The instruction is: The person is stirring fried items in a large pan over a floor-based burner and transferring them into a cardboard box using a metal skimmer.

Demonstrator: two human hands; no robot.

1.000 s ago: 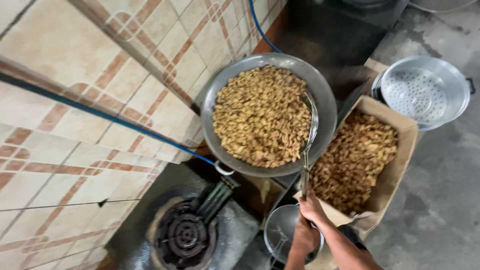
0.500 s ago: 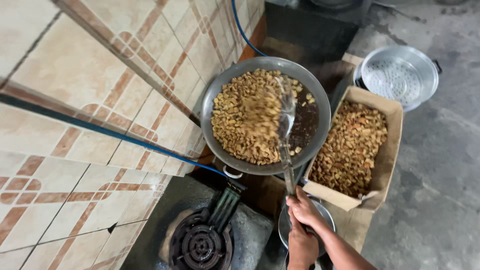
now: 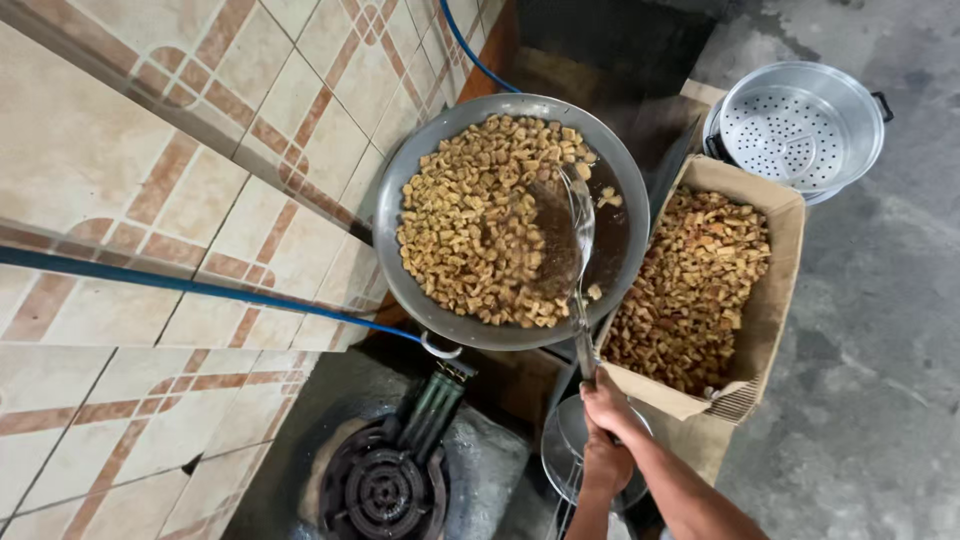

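Big wok (image 3: 420,230), shallow and wide, sits against the tiled wall (image 3: 150,150), loaded with small fried tan pieces (image 3: 470,230) heaped on its left half; the right half shows dark oil (image 3: 615,225). Risk one, my read: pieces and hot oil go over the near rim if a stroke runs too fast, since the heap sits high and the wall is low.

Open cardboard box (image 3: 775,300) of darker fried pieces stands just beside the wok's right rim. Oil flicked that way would soak the card; a bump from the arm could tip it, as it looks soft-sided.

Perforated metal steamer tray (image 3: 800,125) sits behind the box on the concrete floor (image 3: 880,400), well clear.

Gas burner (image 3: 385,490), unlit as far as I can tell, is below the wok on a grimy stand; spilled oil landing there is a fire hazard later.

Blue hose (image 3: 180,285) crosses the wall and passes under the wok rim. Heat or snagging could damage it.

Long-handled skimmer (image 3: 570,230) is inside the wok, bowl tilted among the pieces. Both hands wrap its handle end, right hand (image 3: 608,405) above, left hand (image 3: 605,465) stacked below, which I judge from the arms. Grip so far back gives poor control; a greasy handle could twist.
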